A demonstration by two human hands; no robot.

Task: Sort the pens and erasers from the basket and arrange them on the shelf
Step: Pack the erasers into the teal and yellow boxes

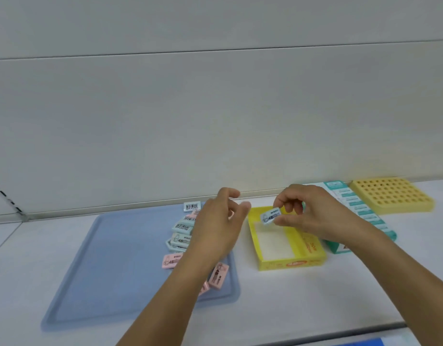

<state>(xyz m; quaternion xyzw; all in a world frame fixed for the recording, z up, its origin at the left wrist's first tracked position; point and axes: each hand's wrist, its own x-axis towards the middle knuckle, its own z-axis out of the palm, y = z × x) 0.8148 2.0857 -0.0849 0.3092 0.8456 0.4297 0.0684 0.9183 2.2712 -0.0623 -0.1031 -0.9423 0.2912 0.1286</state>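
The right hand fingers pinch a blue eraser above the yellow box; the left hand fingers, loosely spread, hide some erasers.

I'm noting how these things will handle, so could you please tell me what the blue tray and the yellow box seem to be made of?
The blue tray looks like moulded plastic, matt: one even colour, rounded corners, a raised rim. The yellow box looks like thin printed cardboard, slightly glossy: flat folded walls with print on the front. Neither is certain.
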